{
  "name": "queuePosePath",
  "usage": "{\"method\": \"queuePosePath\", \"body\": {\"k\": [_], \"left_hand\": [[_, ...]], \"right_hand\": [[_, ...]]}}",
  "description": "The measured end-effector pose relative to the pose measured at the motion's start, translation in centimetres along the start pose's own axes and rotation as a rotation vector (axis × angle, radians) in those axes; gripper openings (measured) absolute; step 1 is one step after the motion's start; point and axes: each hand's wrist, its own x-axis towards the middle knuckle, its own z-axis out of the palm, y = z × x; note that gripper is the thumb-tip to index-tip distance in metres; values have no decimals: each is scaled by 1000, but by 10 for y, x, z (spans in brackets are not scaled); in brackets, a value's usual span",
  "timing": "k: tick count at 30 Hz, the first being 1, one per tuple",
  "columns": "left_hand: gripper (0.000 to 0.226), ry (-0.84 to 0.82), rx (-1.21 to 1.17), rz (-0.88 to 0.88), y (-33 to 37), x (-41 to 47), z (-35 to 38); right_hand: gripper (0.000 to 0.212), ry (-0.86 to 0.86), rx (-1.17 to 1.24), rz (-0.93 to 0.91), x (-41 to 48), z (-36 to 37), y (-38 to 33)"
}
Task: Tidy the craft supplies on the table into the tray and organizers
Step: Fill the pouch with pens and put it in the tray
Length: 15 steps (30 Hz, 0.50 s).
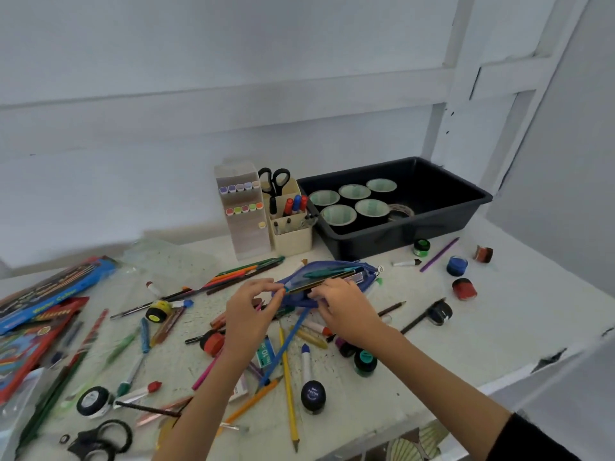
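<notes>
Scanning from the left edge of the frame, I see flat boxes of colouring pencils point(40, 304) lying on the worktop point(499, 311). A scatter of loose pencils, markers and small pots crosses the lower middle.

Just left of centre, the left hand point(248, 314) has its fingers point(272, 287) pinched on the left end of a yellow-and-black pencil point(319, 283). That pencil lies nearly level across the centre of the frame, its long axis rising slightly to the right and its far end inside the mouth of a blue zip pouch point(359, 277). The pouch lies along the same line, with a teal pen point(327, 271) resting in it above the pencil.

Right of centre, the right hand point(347, 309) grips the pouch's near lip with curled fingers and holds the mouth apart.

I judge that the coming move is a push along the pencil's own axis, rightward from the left hand into the pouch. The left hand is the nearer one for that, while the right hand only braces.

In the upper middle stand a tiered marker rack point(244, 224) and a cream pen pot point(293, 236). To their right sits the black tray point(399, 236) holding paper cups point(339, 215), well apart from both hands.
</notes>
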Motion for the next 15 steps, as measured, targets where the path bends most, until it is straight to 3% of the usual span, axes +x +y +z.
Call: {"method": "queuePosePath", "body": {"k": [8,15], "left_hand": [[17,118,-23,-194,-3,-35,-37],[24,381,165,-392,-33,-77,-103]], "right_hand": [[20,43,263,-71,4,-6,-24],[19,-97,326,-149,15,17,-58]]}}
